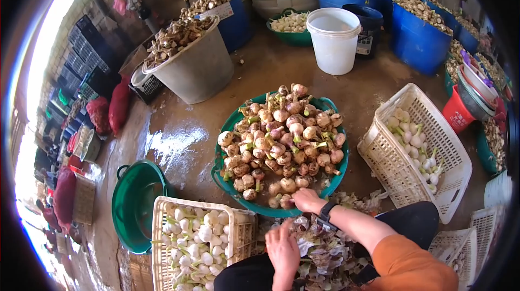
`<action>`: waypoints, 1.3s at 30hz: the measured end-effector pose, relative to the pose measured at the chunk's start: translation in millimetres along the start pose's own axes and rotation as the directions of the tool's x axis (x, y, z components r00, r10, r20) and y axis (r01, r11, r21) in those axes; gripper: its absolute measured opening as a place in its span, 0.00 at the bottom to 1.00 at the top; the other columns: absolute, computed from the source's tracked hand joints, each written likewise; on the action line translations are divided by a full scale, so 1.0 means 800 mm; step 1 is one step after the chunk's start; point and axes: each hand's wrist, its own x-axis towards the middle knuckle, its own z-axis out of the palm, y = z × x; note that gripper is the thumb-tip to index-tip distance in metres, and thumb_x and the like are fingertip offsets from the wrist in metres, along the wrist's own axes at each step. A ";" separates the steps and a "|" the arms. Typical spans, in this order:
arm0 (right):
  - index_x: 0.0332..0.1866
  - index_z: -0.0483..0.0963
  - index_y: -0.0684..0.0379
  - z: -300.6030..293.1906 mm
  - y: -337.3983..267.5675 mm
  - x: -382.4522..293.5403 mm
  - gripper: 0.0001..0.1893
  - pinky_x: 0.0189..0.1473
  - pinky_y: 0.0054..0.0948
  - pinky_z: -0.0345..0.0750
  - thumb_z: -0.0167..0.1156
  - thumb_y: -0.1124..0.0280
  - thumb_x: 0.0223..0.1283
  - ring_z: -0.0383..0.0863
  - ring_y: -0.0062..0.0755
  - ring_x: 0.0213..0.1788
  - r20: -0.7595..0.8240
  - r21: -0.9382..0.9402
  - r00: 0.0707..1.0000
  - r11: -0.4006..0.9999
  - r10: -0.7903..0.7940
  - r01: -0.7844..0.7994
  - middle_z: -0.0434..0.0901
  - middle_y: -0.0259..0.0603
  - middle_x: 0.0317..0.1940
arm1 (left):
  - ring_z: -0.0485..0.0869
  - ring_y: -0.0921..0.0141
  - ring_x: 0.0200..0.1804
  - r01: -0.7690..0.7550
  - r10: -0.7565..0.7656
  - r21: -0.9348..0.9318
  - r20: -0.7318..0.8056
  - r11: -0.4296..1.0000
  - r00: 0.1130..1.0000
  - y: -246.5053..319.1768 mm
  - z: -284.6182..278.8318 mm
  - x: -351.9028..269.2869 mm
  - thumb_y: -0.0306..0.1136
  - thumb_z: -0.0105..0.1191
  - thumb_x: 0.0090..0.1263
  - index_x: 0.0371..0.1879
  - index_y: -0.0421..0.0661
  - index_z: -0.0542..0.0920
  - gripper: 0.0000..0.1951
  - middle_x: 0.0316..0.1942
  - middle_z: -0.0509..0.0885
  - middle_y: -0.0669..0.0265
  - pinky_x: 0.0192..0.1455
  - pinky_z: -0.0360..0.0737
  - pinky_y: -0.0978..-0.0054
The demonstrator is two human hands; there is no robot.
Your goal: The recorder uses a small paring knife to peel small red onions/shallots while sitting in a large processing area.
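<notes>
A round green plastic tub [341, 165] heaped with unpeeled, soil-marked garlic bulbs [280, 128] stands before me. My right hand [307, 201], with a black watch on its wrist, reaches over the near rim. Its fingertips are closed on a purplish garlic bulb [287, 201]. Lower down, my left hand [283, 246] hovers with bent, blurred fingers beside a pile of loose garlic skins [325, 246]; whether it holds something cannot be made out. Close on the left, a cream plastic crate [241, 230] contains peeled white garlic bulbs [199, 242] with short green stems.
Another cream crate [382, 161] at right holds more peeled garlic. An empty green basin [138, 209] stands at left. Farther off are a white bucket [333, 43], a grey tub [195, 67] and blue barrels [420, 37] heaped with garlic. The concrete floor [178, 128] looks wet.
</notes>
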 end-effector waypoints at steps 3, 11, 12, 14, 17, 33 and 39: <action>0.37 0.78 0.61 -0.068 -0.012 -0.037 0.11 0.43 0.40 0.77 0.54 0.65 0.56 0.81 0.47 0.39 -0.123 0.120 0.972 0.970 -0.198 0.212 0.82 0.49 0.32 | 0.65 0.50 0.61 0.077 -0.078 -0.104 -0.012 0.992 0.997 -0.012 -0.008 0.006 0.25 0.62 0.53 0.67 0.47 0.60 0.39 0.61 0.63 0.49 0.62 0.66 0.58; 0.56 0.69 0.64 -0.156 -0.060 -0.162 0.15 0.43 0.20 0.70 0.52 0.68 0.68 0.70 0.16 0.40 0.068 0.939 0.996 0.342 -0.050 -0.047 0.72 0.30 0.38 | 0.72 0.57 0.53 0.011 -0.039 -0.567 -0.036 0.823 0.999 0.036 -0.017 0.006 0.23 0.66 0.51 0.56 0.43 0.68 0.31 0.50 0.71 0.56 0.56 0.70 0.65; 0.50 0.72 0.65 -0.151 -0.063 -0.169 0.13 0.41 0.21 0.70 0.52 0.67 0.68 0.70 0.17 0.37 -0.025 0.960 1.000 0.278 -0.018 0.029 0.73 0.30 0.35 | 0.73 0.58 0.50 -0.075 0.027 -0.395 -0.126 0.915 0.992 0.046 -0.018 0.001 0.24 0.67 0.51 0.55 0.44 0.69 0.30 0.47 0.72 0.57 0.53 0.72 0.64; 0.46 0.73 0.65 -0.140 -0.065 -0.177 0.10 0.41 0.22 0.70 0.52 0.69 0.67 0.69 0.17 0.38 -0.124 0.931 0.992 0.344 -0.013 0.120 0.74 0.31 0.35 | 0.74 0.59 0.48 -0.118 0.076 -0.258 -0.165 0.959 0.983 0.063 -0.017 -0.007 0.25 0.67 0.51 0.54 0.44 0.70 0.30 0.47 0.72 0.57 0.51 0.73 0.63; 0.42 0.73 0.65 -0.134 -0.063 -0.188 0.07 0.41 0.21 0.69 0.52 0.72 0.66 0.69 0.16 0.36 -0.195 0.914 0.979 0.371 0.055 0.161 0.72 0.28 0.34 | 0.75 0.59 0.47 -0.180 0.141 -0.157 -0.234 0.971 0.962 0.076 -0.016 -0.013 0.26 0.68 0.50 0.54 0.45 0.72 0.29 0.46 0.72 0.57 0.48 0.75 0.64; 0.43 0.73 0.68 -0.141 -0.067 -0.202 0.08 0.39 0.26 0.71 0.52 0.76 0.61 0.70 0.21 0.33 -0.320 0.892 0.946 0.356 0.057 0.280 0.71 0.34 0.32 | 0.74 0.68 0.49 -0.005 -0.063 -0.611 -0.090 0.791 0.994 0.077 -0.012 -0.026 0.24 0.63 0.54 0.58 0.45 0.67 0.30 0.45 0.75 0.63 0.50 0.74 0.70; 0.52 0.74 0.62 -0.152 -0.069 -0.209 0.15 0.43 0.23 0.72 0.55 0.64 0.67 0.73 0.16 0.40 -0.127 0.985 0.982 -0.134 -0.141 0.108 0.77 0.30 0.40 | 0.77 0.73 0.39 0.060 -0.101 -0.922 0.023 0.383 0.995 0.065 -0.018 -0.026 0.39 0.57 0.63 0.69 0.48 0.54 0.37 0.52 0.73 0.64 0.37 0.76 0.77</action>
